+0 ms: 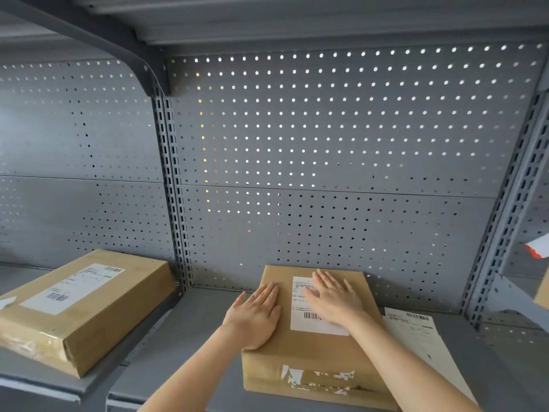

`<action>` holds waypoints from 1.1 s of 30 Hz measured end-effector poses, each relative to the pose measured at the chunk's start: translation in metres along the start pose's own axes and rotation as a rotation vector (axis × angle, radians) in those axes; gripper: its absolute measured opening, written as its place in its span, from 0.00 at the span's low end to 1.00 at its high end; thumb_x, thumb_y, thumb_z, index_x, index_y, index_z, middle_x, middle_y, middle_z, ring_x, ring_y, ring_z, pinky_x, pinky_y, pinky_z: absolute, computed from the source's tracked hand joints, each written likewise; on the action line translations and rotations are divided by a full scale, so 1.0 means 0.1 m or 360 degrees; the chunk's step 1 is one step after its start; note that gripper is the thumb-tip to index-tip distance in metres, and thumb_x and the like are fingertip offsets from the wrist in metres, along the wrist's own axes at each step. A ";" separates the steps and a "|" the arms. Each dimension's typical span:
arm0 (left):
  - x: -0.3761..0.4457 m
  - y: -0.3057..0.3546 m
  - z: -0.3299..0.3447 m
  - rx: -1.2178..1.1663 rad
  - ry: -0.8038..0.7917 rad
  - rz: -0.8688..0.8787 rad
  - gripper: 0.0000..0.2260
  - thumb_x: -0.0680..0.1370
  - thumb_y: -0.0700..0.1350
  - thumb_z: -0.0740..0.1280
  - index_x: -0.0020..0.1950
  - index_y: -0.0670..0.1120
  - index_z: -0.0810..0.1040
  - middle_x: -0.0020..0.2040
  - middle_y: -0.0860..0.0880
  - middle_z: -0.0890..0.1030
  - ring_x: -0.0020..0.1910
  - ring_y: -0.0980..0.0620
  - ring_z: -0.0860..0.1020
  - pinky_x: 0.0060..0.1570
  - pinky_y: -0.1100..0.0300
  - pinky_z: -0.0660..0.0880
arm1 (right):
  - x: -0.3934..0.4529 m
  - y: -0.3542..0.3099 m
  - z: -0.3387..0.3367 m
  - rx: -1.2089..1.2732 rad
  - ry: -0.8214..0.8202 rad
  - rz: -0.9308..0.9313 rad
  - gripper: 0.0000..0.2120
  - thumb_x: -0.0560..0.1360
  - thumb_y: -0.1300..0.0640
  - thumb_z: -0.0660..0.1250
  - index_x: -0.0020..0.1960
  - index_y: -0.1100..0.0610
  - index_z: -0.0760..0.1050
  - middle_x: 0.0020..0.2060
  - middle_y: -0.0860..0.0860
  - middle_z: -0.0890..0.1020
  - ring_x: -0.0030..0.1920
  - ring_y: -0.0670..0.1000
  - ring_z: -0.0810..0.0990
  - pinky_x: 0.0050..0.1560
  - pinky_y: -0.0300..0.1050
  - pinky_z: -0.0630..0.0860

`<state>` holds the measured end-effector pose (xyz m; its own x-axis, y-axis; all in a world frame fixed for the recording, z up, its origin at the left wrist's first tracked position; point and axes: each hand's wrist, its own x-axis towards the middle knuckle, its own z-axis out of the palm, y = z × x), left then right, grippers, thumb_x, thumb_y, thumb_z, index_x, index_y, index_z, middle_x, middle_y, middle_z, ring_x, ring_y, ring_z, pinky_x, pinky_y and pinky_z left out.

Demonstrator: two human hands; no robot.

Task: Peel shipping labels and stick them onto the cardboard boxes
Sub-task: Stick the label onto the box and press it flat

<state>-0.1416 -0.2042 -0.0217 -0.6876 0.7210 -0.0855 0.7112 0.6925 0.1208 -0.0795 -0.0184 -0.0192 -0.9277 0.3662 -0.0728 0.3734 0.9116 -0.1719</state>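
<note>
A brown cardboard box (315, 352) lies on the grey shelf in front of me, with a white shipping label (300, 304) on its top face. My right hand (334, 297) lies flat with fingers spread on the label, covering its right part. My left hand (257, 315) rests flat on the box top at its left edge, beside the label. To the left a second cardboard box (77, 310) lies on the neighbouring shelf with a white label (74, 288) stuck on top.
A sheet of label paper (421, 346) lies on the shelf (190, 337) right of the box. A grey pegboard back wall (326, 173) and slotted uprights (175, 203) close the bay. A shelf hangs overhead. A white and red item (539, 248) shows at the right edge.
</note>
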 end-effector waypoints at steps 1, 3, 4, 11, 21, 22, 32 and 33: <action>0.00 0.00 0.00 0.0001 -0.0001 -0.0005 0.24 0.83 0.54 0.41 0.78 0.50 0.41 0.78 0.56 0.42 0.77 0.59 0.42 0.76 0.52 0.41 | -0.02 0.03 0.00 -0.0008 0.0002 0.0025 0.31 0.79 0.39 0.38 0.77 0.52 0.39 0.77 0.46 0.40 0.76 0.45 0.40 0.74 0.52 0.37; 0.00 0.00 0.00 0.0003 -0.0001 -0.0010 0.24 0.83 0.54 0.40 0.78 0.50 0.41 0.79 0.56 0.42 0.77 0.59 0.42 0.76 0.52 0.41 | -0.07 0.10 0.00 -0.0026 0.0002 0.0063 0.31 0.79 0.38 0.37 0.77 0.52 0.38 0.77 0.46 0.40 0.76 0.45 0.39 0.75 0.52 0.37; 0.00 0.01 0.00 0.0008 0.0003 -0.0011 0.24 0.83 0.53 0.40 0.78 0.50 0.41 0.79 0.55 0.42 0.77 0.59 0.42 0.76 0.52 0.42 | -0.10 0.12 0.00 -0.0034 0.0002 0.0076 0.31 0.79 0.38 0.37 0.77 0.53 0.38 0.77 0.46 0.40 0.76 0.45 0.39 0.75 0.52 0.37; -0.01 0.03 -0.01 -0.0002 0.0019 -0.0018 0.24 0.83 0.53 0.41 0.78 0.50 0.41 0.79 0.56 0.42 0.77 0.58 0.43 0.76 0.52 0.41 | -0.33 0.23 0.00 -0.0048 0.0025 0.0108 0.31 0.79 0.38 0.37 0.77 0.53 0.38 0.77 0.47 0.40 0.76 0.45 0.39 0.75 0.52 0.37; -0.07 0.12 -0.09 0.0082 0.0217 0.0020 0.23 0.83 0.51 0.45 0.78 0.48 0.52 0.79 0.53 0.52 0.77 0.55 0.53 0.74 0.54 0.51 | -0.72 0.46 -0.03 -0.0066 0.0013 0.0153 0.31 0.79 0.38 0.38 0.77 0.52 0.40 0.77 0.47 0.41 0.76 0.45 0.40 0.76 0.52 0.38; -0.08 0.16 -0.10 0.0105 0.0269 0.0041 0.22 0.83 0.50 0.46 0.77 0.48 0.54 0.79 0.53 0.53 0.76 0.54 0.55 0.73 0.55 0.54 | -0.77 0.50 -0.04 -0.0075 0.0023 0.0174 0.31 0.79 0.38 0.38 0.77 0.52 0.40 0.77 0.47 0.41 0.76 0.45 0.41 0.76 0.52 0.38; 0.02 0.96 -0.13 -0.0042 0.0382 0.0412 0.23 0.83 0.49 0.50 0.78 0.49 0.52 0.78 0.52 0.55 0.76 0.52 0.56 0.73 0.56 0.53 | -1.15 1.17 -0.13 0.0005 0.0110 0.0449 0.28 0.81 0.44 0.41 0.78 0.54 0.43 0.78 0.48 0.46 0.77 0.46 0.45 0.76 0.51 0.43; 0.02 1.07 -0.14 -0.0059 0.0382 0.0449 0.23 0.83 0.49 0.50 0.78 0.49 0.53 0.78 0.52 0.56 0.76 0.52 0.56 0.72 0.56 0.53 | -1.19 1.23 -0.12 -0.0004 0.0109 0.0462 0.28 0.81 0.44 0.41 0.78 0.54 0.43 0.78 0.48 0.46 0.77 0.46 0.45 0.76 0.51 0.43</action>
<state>-0.0692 -0.1289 0.0044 -0.4832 0.8547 0.1899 0.8749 0.4629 0.1426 0.0762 0.0522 -0.0194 -0.7802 0.6233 -0.0522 0.6231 0.7674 -0.1512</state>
